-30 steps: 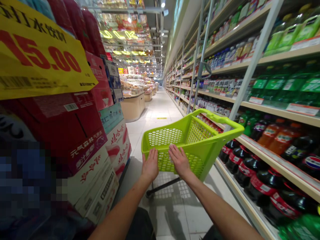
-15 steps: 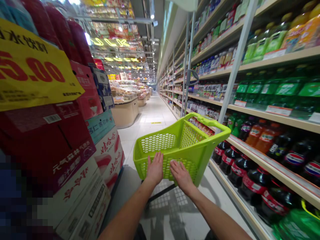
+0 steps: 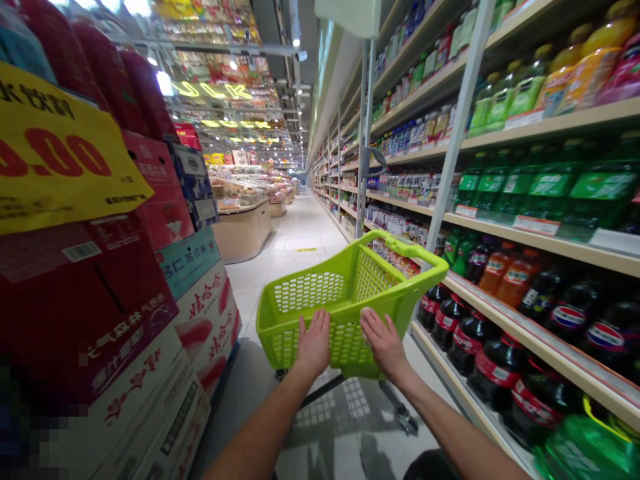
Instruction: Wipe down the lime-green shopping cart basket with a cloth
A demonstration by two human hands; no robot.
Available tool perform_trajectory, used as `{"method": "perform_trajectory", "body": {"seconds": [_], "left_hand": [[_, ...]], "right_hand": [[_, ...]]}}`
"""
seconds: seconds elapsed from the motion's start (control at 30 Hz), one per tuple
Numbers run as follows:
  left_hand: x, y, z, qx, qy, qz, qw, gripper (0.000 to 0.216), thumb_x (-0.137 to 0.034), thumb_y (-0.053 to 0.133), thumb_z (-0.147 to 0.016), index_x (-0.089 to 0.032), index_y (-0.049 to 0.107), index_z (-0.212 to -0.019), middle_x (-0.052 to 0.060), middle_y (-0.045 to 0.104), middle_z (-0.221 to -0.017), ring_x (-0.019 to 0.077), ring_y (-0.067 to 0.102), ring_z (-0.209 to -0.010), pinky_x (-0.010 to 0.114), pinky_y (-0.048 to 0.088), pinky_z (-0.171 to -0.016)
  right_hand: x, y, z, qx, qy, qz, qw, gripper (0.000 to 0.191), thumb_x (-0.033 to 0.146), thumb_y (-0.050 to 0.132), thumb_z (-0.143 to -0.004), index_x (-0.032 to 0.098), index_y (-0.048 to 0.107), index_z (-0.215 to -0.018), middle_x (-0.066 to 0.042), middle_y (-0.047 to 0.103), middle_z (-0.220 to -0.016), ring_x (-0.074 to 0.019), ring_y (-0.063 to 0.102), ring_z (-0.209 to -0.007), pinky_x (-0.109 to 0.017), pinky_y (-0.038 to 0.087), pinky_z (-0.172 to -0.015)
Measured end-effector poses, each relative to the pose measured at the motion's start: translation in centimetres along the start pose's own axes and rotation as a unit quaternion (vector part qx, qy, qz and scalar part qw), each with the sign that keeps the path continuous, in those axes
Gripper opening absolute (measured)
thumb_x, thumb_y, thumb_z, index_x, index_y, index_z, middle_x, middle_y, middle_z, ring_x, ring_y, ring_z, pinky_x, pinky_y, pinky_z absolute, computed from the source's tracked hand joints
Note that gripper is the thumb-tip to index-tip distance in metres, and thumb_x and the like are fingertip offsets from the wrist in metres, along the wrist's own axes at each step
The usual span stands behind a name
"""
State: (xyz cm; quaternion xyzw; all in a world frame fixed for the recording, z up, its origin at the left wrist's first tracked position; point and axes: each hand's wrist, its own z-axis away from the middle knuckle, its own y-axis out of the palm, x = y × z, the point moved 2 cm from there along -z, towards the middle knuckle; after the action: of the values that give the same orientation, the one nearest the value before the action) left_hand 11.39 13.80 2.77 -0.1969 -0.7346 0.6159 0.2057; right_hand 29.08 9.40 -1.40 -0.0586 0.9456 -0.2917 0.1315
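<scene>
Shifted leftward, the lime-green plastic mesh basket (image 3: 310, 292) is pressed by flat, open left hand (image 3: 314, 345) and right hand (image 3: 384, 343) beside Pepsi-labelled dark bottles (image 3: 567, 317).

Price sign (image 3: 60, 167) cut off left, corner patch (image 3: 30, 427) pixelated, cart frame (image 3: 395, 407) mostly under basket (image 3: 310, 293)

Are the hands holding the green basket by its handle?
No, the left hand and right hand lie flat on the basket near wall, while the handle is at the far end.
</scene>
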Motion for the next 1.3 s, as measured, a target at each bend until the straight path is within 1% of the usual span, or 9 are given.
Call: {"method": "perform_trajectory", "body": {"seconds": [0.13,0.3,0.5,0.67,0.87,1.0,1.07,1.2,1.3], "left_hand": [[-1.2,0.1,-0.8,-0.014,0.015,0.004,1.000,0.071,-0.016,0.037,-0.068,-0.009,0.016,-0.136,0.009,0.017,-0.145,0.0210,0.012,-0.133,0.053,0.006,-0.106],[-2.0,0.1,-1.5,-0.008,0.020,0.007,1.000,0.070,-0.017,0.038,-0.069,-0.012,0.018,-0.136,0.008,0.019,-0.145,0.0207,0.012,-0.134,0.052,0.006,-0.106],[-3.3,-0.8,-2.5,-0.003,0.040,0.020,0.999,0.073,-0.019,0.040,-0.068,-0.010,0.017,-0.137,0.008,0.018,-0.145,0.0214,0.012,-0.133,0.053,0.005,-0.107],[-3.9,-0.3,-2.6,-0.013,0.048,0.022,0.999,0.072,-0.021,0.038,-0.069,-0.009,0.017,-0.137,0.007,0.017,-0.145,0.0196,0.012,-0.134,0.052,0.007,-0.107],[-3.8,0.3,-2.3,-0.016,0.032,0.016,0.999,0.074,-0.017,0.039,-0.067,-0.011,0.018,-0.137,0.006,0.013,-0.146,0.0199,0.008,-0.134,0.051,0.007,-0.107],[-3.7,0.2,-2.2,-0.005,0.036,0.031,0.999,0.074,-0.016,0.038,-0.066,-0.012,0.018,-0.137,0.005,0.013,-0.146,0.0191,0.009,-0.134,0.050,0.007,-0.107],[-3.6,0.2,-2.1,-0.004,0.039,0.032,0.999,0.075,-0.016,0.038,-0.066,-0.013,0.017,-0.137,0.004,0.012,-0.146,0.0194,0.008,-0.134,0.050,0.006,-0.107],[-3.6,0.5,-1.9,-0.012,0.029,0.029,0.999,0.078,-0.014,0.039,-0.063,-0.013,0.015,-0.138,0.004,0.009,-0.146,0.0195,0.005,-0.134,0.050,0.006,-0.107],[-3.7,0.7,-1.9,-0.014,0.029,0.032,0.999,0.079,-0.014,0.039,-0.062,-0.012,0.016,-0.137,0.004,0.009,-0.146,0.0190,0.006,-0.134,0.051,0.007,-0.107]], "right_hand": [[-1.4,-0.7,-0.9,-0.014,0.031,0.015,0.999,0.035,0.014,0.038,-0.087,0.018,0.050,-0.120,-0.009,0.048,-0.128,-0.0193,0.035,-0.124,-0.044,0.025,-0.101],[-2.4,-0.7,1.1,0.035,-0.022,0.000,0.999,0.034,0.012,0.037,-0.086,0.021,0.055,-0.113,-0.007,0.054,-0.122,-0.0173,0.044,-0.118,-0.042,0.029,-0.099],[-5.7,-2.7,-0.7,-0.021,0.054,0.042,0.997,0.038,0.011,0.037,-0.086,0.018,0.048,-0.121,-0.010,0.048,-0.128,-0.0199,0.037,-0.123,-0.045,0.025,-0.101],[-6.5,-2.7,0.8,0.014,0.003,0.027,1.000,0.038,0.009,0.036,-0.085,0.020,0.052,-0.117,-0.008,0.055,-0.121,-0.0176,0.044,-0.118,-0.042,0.030,-0.099],[-9.6,-4.4,-0.4,-0.034,0.083,0.066,0.994,0.044,0.007,0.032,-0.082,0.016,0.048,-0.122,-0.011,0.050,-0.126,-0.0213,0.040,-0.121,-0.045,0.028,-0.099],[-9.4,-4.0,2.3,0.008,0.026,0.057,0.998,0.047,0.004,0.031,-0.081,0.020,0.050,-0.121,-0.007,0.057,-0.118,-0.0185,0.048,-0.114,-0.040,0.032,-0.097],[-9.9,-4.5,2.6,0.009,0.031,0.051,0.998,0.049,0.005,0.032,-0.080,0.020,0.047,-0.123,-0.007,0.056,-0.119,-0.0179,0.047,-0.115,-0.040,0.032,-0.098],[-14.5,-6.7,-1.7,-0.035,0.149,0.056,0.987,0.049,0.009,0.036,-0.075,0.017,0.047,-0.122,-0.010,0.048,-0.128,-0.0218,0.041,-0.120,-0.044,0.029,-0.099],[-16.9,-6.7,-5.2,0.004,0.202,0.051,0.978,0.047,0.008,0.037,-0.069,0.016,0.056,-0.112,-0.011,0.055,-0.119,-0.0237,0.048,-0.112,-0.045,0.035,-0.093]]}}
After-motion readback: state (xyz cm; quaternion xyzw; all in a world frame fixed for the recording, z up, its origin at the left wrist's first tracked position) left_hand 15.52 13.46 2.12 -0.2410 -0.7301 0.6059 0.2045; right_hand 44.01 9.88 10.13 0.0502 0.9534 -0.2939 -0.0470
